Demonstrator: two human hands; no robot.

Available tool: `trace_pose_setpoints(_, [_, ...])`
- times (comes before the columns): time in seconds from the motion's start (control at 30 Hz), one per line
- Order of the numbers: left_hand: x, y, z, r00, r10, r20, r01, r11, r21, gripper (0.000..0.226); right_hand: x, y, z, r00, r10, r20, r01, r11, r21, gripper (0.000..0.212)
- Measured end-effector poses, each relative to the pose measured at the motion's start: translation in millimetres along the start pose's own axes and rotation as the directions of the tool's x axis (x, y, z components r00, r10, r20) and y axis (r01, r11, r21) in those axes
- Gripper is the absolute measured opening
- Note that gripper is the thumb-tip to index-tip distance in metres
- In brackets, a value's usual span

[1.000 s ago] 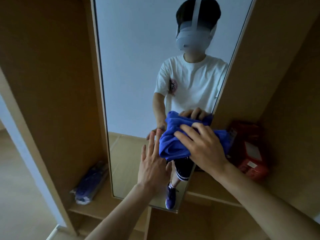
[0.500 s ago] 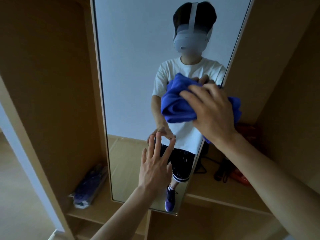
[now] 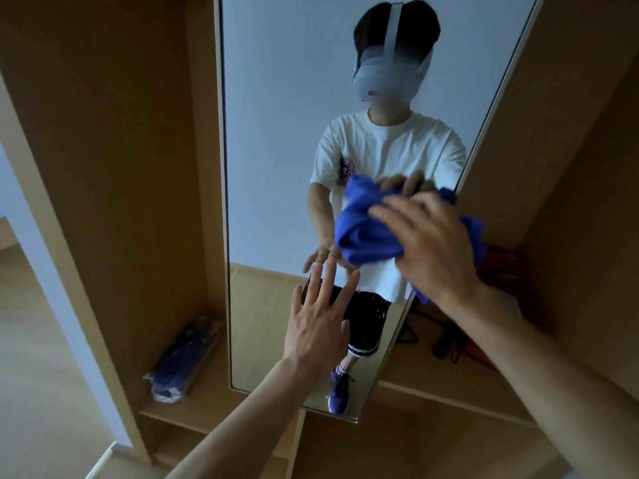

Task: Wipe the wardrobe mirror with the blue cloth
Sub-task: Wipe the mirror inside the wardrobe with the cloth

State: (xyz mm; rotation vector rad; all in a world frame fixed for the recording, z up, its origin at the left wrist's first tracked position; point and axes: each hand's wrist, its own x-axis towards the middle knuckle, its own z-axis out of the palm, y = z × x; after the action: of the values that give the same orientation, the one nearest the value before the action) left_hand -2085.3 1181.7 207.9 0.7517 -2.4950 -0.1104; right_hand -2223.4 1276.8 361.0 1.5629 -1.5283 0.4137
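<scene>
The tall, narrow wardrobe mirror (image 3: 276, 133) stands in the middle of the view, between wooden panels. My right hand (image 3: 432, 243) holds the bunched blue cloth (image 3: 366, 233) against the glass near the mirror's right edge, about halfway up. The fingers spread over the cloth, and part of it hangs behind my wrist. My left hand (image 3: 321, 326) lies flat on the lower glass, below and left of the cloth, with its fingers straight and pointing up. The mirror reflects a person in a white T-shirt and both hands.
A plastic-wrapped dark blue bundle (image 3: 186, 361) lies on the wardrobe shelf left of the mirror. On the shelf to the right sit a red object (image 3: 501, 267) and a black corded item (image 3: 446, 344). Wooden side panels (image 3: 121, 167) close in on both sides.
My right hand swept the cloth up the mirror from low down, then came partway back down. My left hand stayed flat on the lower glass.
</scene>
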Motion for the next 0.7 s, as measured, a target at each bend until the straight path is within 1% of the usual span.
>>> trace_pose_setpoints(0.1, [0, 2, -1, 1.0, 0.008, -0.009, -0.009, 1.0, -0.016, 0.093, 49, 19, -18, 0.99, 0.057, -0.127, -0.061, 0.998, -0.027, 0.044])
trace_pose_setpoints(0.17, [0, 2, 0, 1.0, 0.004, -0.017, -0.005, 1.0, -0.031, 0.094, 66, 21, -18, 0.986, 0.05, -0.159, -0.06, 0.996, -0.061, 0.04])
trace_pose_setpoints(0.23, [-1, 1, 2, 1.0, -0.001, -0.02, 0.0, 0.999, -0.038, 0.095, 62, 12, -9, 0.987, 0.008, -0.161, -0.023, 0.996, -0.091, 0.04])
trace_pose_setpoints(0.3, [-1, 2, 6, 1.0, -0.01, -0.026, 0.008, 0.998, -0.061, 0.096, 40, -3, 8, 0.992, -0.055, -0.109, 0.045, 0.995, -0.094, 0.041])
trace_pose_setpoints(0.37, [-1, 1, 10, 0.999, -0.017, -0.03, 0.015, 0.997, -0.077, 0.096, 13, -20, 26, 0.994, -0.11, -0.025, 0.108, 0.992, -0.072, 0.037])
trace_pose_setpoints(0.5, [-4, -2, 16, 0.998, -0.008, -0.068, 0.003, 0.997, -0.074, 0.081, -18, -42, 49, 0.979, -0.163, 0.124, 0.166, 0.986, -0.015, 0.036])
trace_pose_setpoints(0.6, [-12, -3, 24, 1.0, -0.021, -0.012, 0.021, 0.999, -0.044, 0.082, -20, -44, 49, 0.968, -0.184, 0.17, 0.188, 0.982, -0.006, 0.037])
trace_pose_setpoints(0.7, [-18, -4, 29, 0.996, -0.083, 0.021, 0.084, 0.992, -0.091, 0.094, -7, -42, 37, 0.971, -0.183, 0.155, 0.186, 0.983, -0.002, 0.039])
